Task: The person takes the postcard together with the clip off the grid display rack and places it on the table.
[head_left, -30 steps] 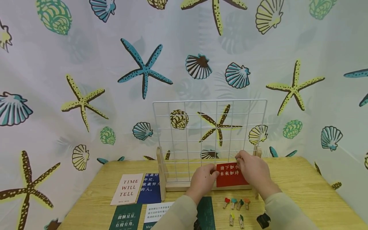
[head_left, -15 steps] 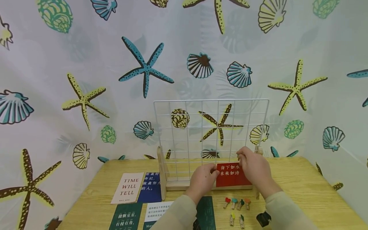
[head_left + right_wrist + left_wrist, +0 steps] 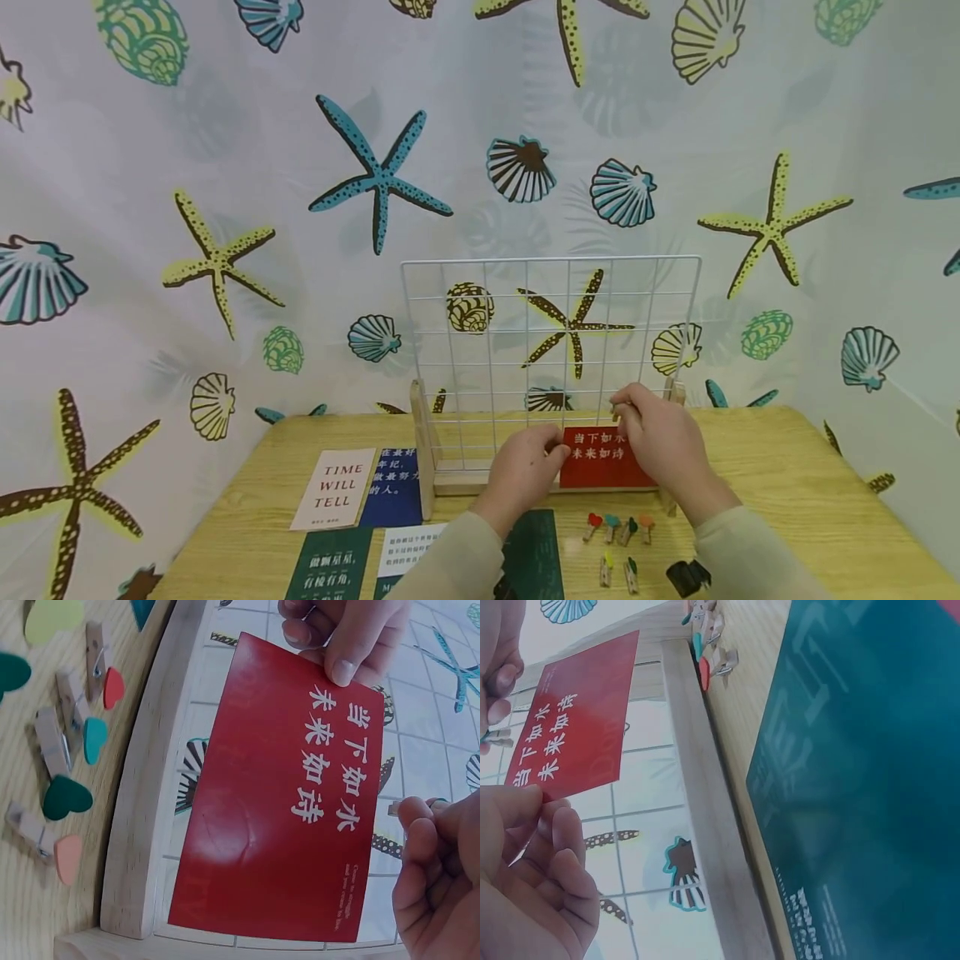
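My left hand (image 3: 525, 467) pinches the upper left corner of a red card (image 3: 277, 802) with white Chinese characters. The card stands in front of a white wire grid (image 3: 510, 350), low on its right side. Between the thumb and finger of my right hand (image 3: 663, 433) is a small wooden clothespin (image 3: 499, 739), mostly hidden by the fingers, with a bit of teal showing. Its tip (image 3: 394, 808) sits beside the card's top edge, apart from it. The grid is held in a wooden base (image 3: 150, 787) with two short posts.
Several clothespins with coloured hearts (image 3: 611, 529) lie before the base. A black object (image 3: 686, 577) rests near the right sleeve. To the left lie a white card (image 3: 333, 490), a blue card (image 3: 393, 492) and green cards (image 3: 327, 567). Patterned cloth hangs behind the table (image 3: 810, 500).
The right hand has shifted very slightly left along the card's top edge. The left hand keeps its pinch on the card, which has barely moved.
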The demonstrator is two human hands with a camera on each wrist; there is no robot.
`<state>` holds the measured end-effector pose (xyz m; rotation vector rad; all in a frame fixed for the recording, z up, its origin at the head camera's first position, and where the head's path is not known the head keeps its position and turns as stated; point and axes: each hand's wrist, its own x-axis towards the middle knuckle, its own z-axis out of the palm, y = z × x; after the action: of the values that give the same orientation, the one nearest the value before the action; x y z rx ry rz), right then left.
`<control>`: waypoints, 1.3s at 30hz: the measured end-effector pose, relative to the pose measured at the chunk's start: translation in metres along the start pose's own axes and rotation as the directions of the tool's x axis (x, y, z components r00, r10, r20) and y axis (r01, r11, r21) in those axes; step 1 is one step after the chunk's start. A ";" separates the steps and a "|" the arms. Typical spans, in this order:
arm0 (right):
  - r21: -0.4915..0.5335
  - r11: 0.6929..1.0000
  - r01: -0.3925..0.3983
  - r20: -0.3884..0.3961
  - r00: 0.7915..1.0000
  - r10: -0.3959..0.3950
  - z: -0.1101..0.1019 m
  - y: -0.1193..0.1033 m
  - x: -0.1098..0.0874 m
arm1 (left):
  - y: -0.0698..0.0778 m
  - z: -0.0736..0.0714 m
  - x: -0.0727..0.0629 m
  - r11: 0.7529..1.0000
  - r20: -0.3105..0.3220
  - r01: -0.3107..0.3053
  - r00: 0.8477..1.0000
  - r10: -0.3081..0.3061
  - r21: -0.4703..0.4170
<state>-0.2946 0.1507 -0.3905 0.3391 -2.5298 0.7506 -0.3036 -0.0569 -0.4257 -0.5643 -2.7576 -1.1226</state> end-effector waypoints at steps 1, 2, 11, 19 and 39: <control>0.004 1.000 -0.003 0.003 1.000 0.003 0.000 -0.001 -0.001 | 0.000 -0.001 -0.002 1.000 0.004 0.002 1.000 -0.002 -0.001; 0.010 1.000 -0.005 0.007 1.000 0.005 -0.001 -0.002 -0.003 | -0.001 -0.003 -0.003 1.000 0.008 0.007 1.000 -0.007 -0.004; 0.071 0.997 -0.033 0.034 0.999 0.030 -0.003 -0.003 -0.011 | -0.005 -0.021 -0.015 1.000 0.035 0.024 0.999 -0.025 0.021; 0.151 0.985 -0.088 0.071 0.994 0.078 -0.003 -0.004 -0.017 | -0.010 -0.038 -0.028 0.999 0.042 0.026 0.999 -0.028 0.031; 0.309 0.938 -0.157 0.097 0.986 0.133 0.002 -0.001 -0.025 | -0.045 -0.090 -0.070 0.994 0.052 0.095 0.994 -0.092 -0.052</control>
<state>-0.2740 0.1506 -0.4042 0.2910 -2.5214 1.2293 -0.2593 -0.1698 -0.4070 -0.4795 -2.8305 -1.2224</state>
